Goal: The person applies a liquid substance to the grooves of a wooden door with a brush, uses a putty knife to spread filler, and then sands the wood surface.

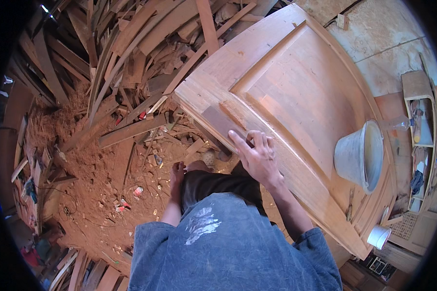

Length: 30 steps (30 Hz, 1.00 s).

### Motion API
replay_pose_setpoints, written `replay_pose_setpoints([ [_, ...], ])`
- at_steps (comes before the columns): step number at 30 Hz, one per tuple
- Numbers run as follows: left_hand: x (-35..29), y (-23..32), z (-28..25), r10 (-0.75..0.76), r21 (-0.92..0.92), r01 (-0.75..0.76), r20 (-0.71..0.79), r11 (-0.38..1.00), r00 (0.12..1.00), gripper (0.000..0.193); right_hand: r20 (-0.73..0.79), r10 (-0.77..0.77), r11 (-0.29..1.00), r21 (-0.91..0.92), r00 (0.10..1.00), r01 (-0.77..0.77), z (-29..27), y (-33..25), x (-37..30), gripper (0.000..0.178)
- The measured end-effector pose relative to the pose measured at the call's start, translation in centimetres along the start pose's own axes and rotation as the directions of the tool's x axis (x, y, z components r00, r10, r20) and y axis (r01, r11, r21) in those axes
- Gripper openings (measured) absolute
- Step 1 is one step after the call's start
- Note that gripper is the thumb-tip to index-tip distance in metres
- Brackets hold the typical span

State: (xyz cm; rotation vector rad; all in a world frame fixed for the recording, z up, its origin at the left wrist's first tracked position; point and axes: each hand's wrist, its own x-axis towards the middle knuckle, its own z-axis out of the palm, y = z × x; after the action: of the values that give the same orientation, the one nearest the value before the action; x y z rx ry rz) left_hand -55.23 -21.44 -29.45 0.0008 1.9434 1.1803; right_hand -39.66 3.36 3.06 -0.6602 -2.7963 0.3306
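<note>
A wooden door panel (306, 80) with a raised frame moulding lies at an angle in front of me and to the right. My right hand (260, 157) rests on its near rail, fingers apart and partly bent. Its outstretched digit touches the end of a dark brown rectangular patch (217, 120); whether this is a loose sheet or part of the wood I cannot tell. Beside the patch runs a rough, orange-brown strip (233, 114). My left hand (177, 172) hangs beside my thigh, fingers loosely bent and apart, with nothing seen in it.
A grey bucket (352, 157) stands on the panel's right part, and a white cup (378, 236) sits by its near right corner. Scrap wood (145, 43) is heaped at the far left. Sawdust (92, 179) covers the floor. An open shelf (420, 126) stands at the right.
</note>
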Motion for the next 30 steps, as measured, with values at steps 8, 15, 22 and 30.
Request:
replay_pose_setpoints([
  [8,-0.7,1.0,-0.2,-0.019,0.028,0.018,0.005,0.999,1.0,0.041,-0.034,0.003,0.999,-0.043,0.999,-0.005,-0.1,0.9,1.2,0.044],
  [15,-0.8,1.5,-0.2,-0.034,0.059,0.033,0.019,0.998,0.999,0.041,-0.015,0.007,1.0,0.004,1.0,-0.007,-0.3,0.5,0.4,0.043],
  [22,0.1,0.3,-0.1,-0.01,0.033,0.01,-0.003,0.999,1.0,0.04,-0.01,-0.006,1.0,0.006,1.0,0.006,-0.4,0.5,0.7,0.042],
  [30,-0.1,0.6,-0.2,-0.018,0.039,0.018,0.014,0.999,1.0,0.041,-0.021,0.059,0.998,-0.018,0.998,-0.059,-0.1,1.3,1.6,0.042],
])
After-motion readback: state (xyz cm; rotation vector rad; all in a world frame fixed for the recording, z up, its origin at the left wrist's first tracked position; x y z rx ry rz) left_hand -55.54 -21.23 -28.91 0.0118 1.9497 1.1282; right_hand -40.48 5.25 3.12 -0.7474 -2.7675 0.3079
